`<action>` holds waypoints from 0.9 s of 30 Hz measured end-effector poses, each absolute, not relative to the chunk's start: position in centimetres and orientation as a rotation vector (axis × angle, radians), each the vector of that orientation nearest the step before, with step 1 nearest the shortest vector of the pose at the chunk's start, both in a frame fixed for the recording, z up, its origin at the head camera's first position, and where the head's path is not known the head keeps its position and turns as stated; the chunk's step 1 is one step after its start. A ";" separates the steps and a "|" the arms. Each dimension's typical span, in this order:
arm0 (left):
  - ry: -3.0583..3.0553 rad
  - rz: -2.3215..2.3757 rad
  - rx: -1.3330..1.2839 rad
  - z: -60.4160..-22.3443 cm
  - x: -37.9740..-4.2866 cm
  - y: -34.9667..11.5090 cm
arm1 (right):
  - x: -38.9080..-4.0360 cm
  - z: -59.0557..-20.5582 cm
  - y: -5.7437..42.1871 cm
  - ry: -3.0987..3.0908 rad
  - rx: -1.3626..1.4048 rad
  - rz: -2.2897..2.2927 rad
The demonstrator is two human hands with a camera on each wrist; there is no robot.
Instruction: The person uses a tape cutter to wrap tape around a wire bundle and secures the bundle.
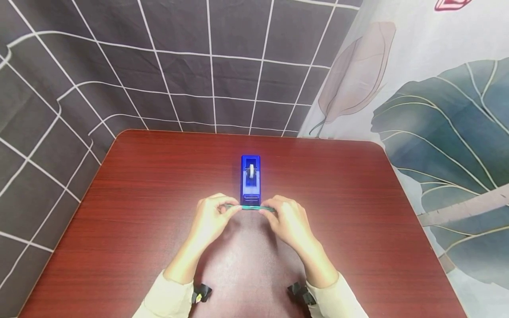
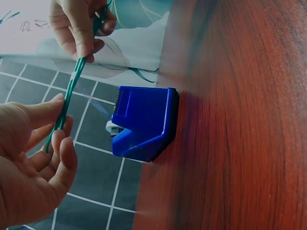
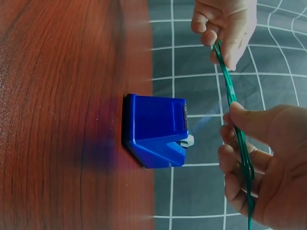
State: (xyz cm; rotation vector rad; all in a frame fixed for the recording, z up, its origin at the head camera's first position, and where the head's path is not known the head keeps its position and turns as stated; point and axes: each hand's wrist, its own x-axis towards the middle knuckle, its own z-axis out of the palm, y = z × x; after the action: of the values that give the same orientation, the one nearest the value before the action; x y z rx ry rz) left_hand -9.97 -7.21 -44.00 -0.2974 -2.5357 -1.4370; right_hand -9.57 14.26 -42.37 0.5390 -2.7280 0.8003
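Both hands hold a bundle of thin green wires (image 1: 250, 207) level, just in front of a blue tape dispenser (image 1: 251, 192). My left hand (image 1: 210, 216) pinches one end between thumb and fingers. The other end is pinched by my right hand (image 1: 291, 219), with loose wire ends running across its palm in the right wrist view. A strip of clear tape (image 3: 206, 117) spans from the dispenser toward the middle of the bundle, where a pale shiny patch shows between the hands. The dispenser stands upright, its white roll hub (image 1: 251, 171) visible from above.
The dispenser stands on a reddish-brown wooden table (image 1: 159, 168). A dark cloth with white grid lines (image 1: 234, 75) hangs behind it and at left. To the right hangs a pale curtain with leaf prints (image 1: 433, 132). Black wrist straps (image 1: 202, 293) sit at the pale sleeves.
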 end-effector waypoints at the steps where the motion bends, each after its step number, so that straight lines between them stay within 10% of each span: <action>1: -2.532 -1.446 -0.295 -44.0 -10.0 -7.2 | -9.6 -42.4 14.3 -2.731 0.537 0.795; 27: -2.559 -1.484 -0.352 -44.3 -10.0 -7.2 | -9.7 -42.3 14.2 -2.776 0.493 0.761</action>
State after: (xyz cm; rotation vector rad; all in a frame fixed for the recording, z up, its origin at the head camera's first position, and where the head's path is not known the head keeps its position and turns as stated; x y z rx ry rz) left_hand -10.00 -7.18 -44.27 -0.3516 -2.5589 -1.4837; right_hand -9.71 14.24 -42.31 0.4930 -2.7765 0.7611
